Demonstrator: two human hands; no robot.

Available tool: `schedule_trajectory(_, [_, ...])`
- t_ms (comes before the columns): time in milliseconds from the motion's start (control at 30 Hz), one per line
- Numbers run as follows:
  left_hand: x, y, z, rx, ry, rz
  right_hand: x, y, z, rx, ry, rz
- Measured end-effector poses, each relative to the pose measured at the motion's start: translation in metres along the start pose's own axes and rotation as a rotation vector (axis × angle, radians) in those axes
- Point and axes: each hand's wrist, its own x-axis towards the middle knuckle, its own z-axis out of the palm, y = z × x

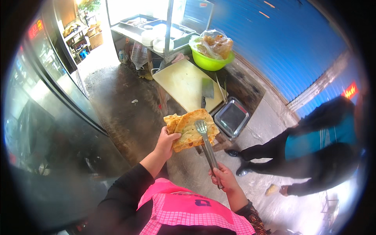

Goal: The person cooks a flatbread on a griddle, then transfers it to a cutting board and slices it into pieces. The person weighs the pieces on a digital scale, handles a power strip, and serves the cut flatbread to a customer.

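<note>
A folded, browned flatbread (191,126) is held up before me. My left hand (166,144) grips its left edge, thumb on top. Around the handles of metal tongs (210,154) my right hand (224,177) is closed; one scalloped tip lies on top of the bread, and the other arm passes underneath. Beyond the bread, a cleaver (207,88) rests on a pale cutting board (182,79), its handle towards me. A rectangular metal tray (232,117) stands to the right of the board.
A green basin (211,61) with bagged fried food stands behind the board. Stacked white plates (163,45) and metal trays are on the counter at the back. Glass-fronted cabinet doors (58,97) flank the left. A person in dark clothes (308,147) stands at right, holding some food (272,189).
</note>
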Motion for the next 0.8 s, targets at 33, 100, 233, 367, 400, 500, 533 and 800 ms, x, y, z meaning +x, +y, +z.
schedule_trajectory(33, [0.007,-0.011,-0.005,-0.003,0.014,0.015,0.007,0.008,-0.009,-0.026,0.051,0.014])
schedule_trajectory(100, [0.03,-0.033,-0.004,-0.001,0.015,0.039,0.027,0.007,-0.031,-0.055,0.084,0.016])
schedule_trajectory(233, [0.038,-0.04,0.005,-0.007,0.082,0.076,0.036,-0.016,-0.039,-0.088,0.042,0.028])
schedule_trajectory(367, [0.059,-0.057,0.02,-0.014,0.125,0.115,0.057,-0.047,-0.07,-0.201,0.015,0.042])
schedule_trajectory(400, [0.067,-0.067,0.017,-0.016,0.14,0.127,0.072,-0.043,-0.083,-0.22,-0.017,0.032])
schedule_trajectory(500, [0.097,-0.096,-0.004,-0.009,0.21,0.146,0.127,-0.02,-0.124,-0.246,-0.093,-0.004])
schedule_trajectory(533, [0.108,-0.107,-0.009,0.006,0.195,0.184,0.143,-0.017,-0.137,-0.268,-0.113,-0.014])
schedule_trajectory(800, [0.162,-0.141,-0.041,0.125,0.211,0.345,0.213,0.03,-0.192,-0.275,-0.251,-0.171])
